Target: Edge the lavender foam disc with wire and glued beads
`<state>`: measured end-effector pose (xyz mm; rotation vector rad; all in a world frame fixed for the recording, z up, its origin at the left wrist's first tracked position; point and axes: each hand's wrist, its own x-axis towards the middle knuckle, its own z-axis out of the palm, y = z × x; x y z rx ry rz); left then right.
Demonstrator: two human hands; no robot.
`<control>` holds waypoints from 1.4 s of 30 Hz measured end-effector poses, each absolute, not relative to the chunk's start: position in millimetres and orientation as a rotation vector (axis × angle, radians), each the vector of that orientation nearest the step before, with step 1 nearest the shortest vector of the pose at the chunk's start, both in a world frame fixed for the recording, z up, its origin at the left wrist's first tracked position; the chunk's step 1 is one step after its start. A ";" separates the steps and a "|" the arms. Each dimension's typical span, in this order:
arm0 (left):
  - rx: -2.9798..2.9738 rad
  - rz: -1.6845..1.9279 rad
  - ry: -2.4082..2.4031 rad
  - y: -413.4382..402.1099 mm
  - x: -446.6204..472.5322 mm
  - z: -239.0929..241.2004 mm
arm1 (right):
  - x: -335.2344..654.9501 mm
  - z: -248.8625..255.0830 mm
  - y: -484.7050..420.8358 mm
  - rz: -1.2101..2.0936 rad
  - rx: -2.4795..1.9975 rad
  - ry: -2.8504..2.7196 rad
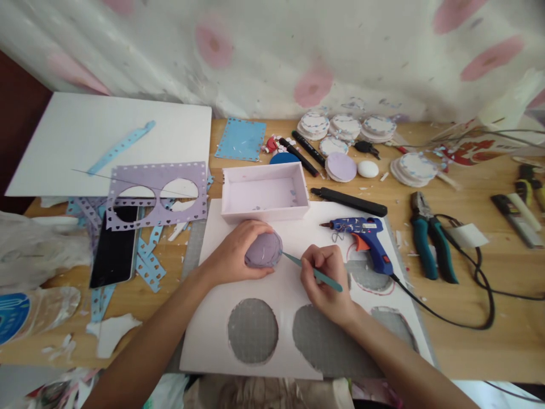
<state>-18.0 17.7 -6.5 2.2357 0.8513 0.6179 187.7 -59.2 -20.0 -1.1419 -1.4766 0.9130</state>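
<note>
My left hand [238, 250] is closed around the edge of a small purple disc [263, 250], a round foam or paper piece with a raised rim. Slim teal tweezers [330, 280] rest in my right hand [326, 278], pinched like a pen, their pointed tip at the disc's right edge. Both hands are over a white sheet [213, 335] with round holes cut in it, which lies on a grey cutting mat [253, 332]. Just beyond the disc stands an open pale pink box [264, 216].
A blue glue gun [361, 227] with a black cord lies right of my hands, beside teal-handled pliers [421, 238]. Several layered white discs [415, 167] stand at the back. Left are a phone [114, 250], a purple sheet with two holes [157, 213] and a plastic bottle [42, 309].
</note>
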 end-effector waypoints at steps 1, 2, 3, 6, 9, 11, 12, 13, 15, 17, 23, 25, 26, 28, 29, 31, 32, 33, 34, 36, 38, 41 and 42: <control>2.238 0.620 0.850 17.6 -18.0 -6.7 | 187.8 -20.4 -59.6 0.911 -1.148 -1.480; 2.240 0.621 0.848 17.5 -18.1 -6.8 | 188.0 -20.8 -60.0 0.908 -1.155 -1.485; 2.241 0.624 0.847 17.5 -18.2 -7.0 | 188.3 -21.1 -60.4 0.903 -1.162 -1.490; 2.239 0.626 0.849 17.8 -18.3 -7.6 | 188.9 -21.4 -61.1 0.886 -1.183 -1.517; 2.240 0.634 0.842 18.1 -17.8 -7.6 | 188.6 -20.4 -61.1 0.869 -1.191 -1.551; 2.241 0.634 0.840 18.1 -17.3 -7.2 | 188.2 -19.6 -61.1 0.859 -1.192 -1.569; 2.240 0.635 0.842 18.0 -17.1 -6.9 | 188.0 -19.4 -61.0 0.859 -1.189 -1.573; 2.239 0.636 0.844 17.9 -17.0 -6.6 | 188.0 -19.3 -61.0 0.858 -1.182 -1.572; 2.238 0.637 0.841 17.6 -17.3 -6.3 | 188.3 -19.5 -60.6 0.853 -1.170 -1.552; 2.238 0.629 0.823 17.0 -18.3 -6.1 | 189.0 -19.9 -60.0 0.844 -1.163 -1.517; 2.213 0.613 0.762 15.0 -20.3 -4.3 | 190.8 -19.8 -57.9 0.850 -1.176 -1.505; 2.205 0.615 0.748 14.6 -20.0 -3.1 | 190.7 -19.8 -57.3 0.845 -1.189 -1.531; 2.202 0.612 0.745 14.5 -19.8 -2.6 | 190.7 -19.8 -56.9 0.837 -1.199 -1.543; 2.201 0.602 0.743 14.1 -19.5 -1.7 | 190.8 -19.8 -56.5 0.814 -1.217 -1.569; 2.203 0.597 0.744 14.0 -19.4 -1.5 | 190.9 -19.7 -56.3 0.801 -1.227 -1.581; 2.211 0.592 0.747 13.7 -19.3 -1.3 | 191.2 -19.4 -56.2 0.777 -1.241 -1.607; 2.214 0.594 0.747 13.6 -19.3 -1.3 | 191.3 -19.2 -56.3 0.766 -1.244 -1.621; 2.216 0.598 0.749 13.5 -19.2 -1.2 | 191.5 -19.0 -56.4 0.759 -1.246 -1.634; 2.216 0.602 0.750 13.4 -19.1 -1.2 | 191.6 -18.8 -56.5 0.754 -1.245 -1.645; 2.216 0.603 0.754 13.3 -18.8 -0.8 | 191.9 -18.6 -56.8 0.752 -1.237 -1.661; 2.218 0.601 0.755 13.3 -18.6 -0.4 | 192.1 -18.2 -56.9 0.754 -1.237 -1.675; 2.222 0.597 0.754 13.4 -18.7 -0.4 | 192.6 -16.6 -56.7 0.749 -1.254 -1.708; 2.222 0.595 0.755 13.5 -18.9 -0.8 | 192.8 -15.7 -56.5 0.739 -1.254 -1.715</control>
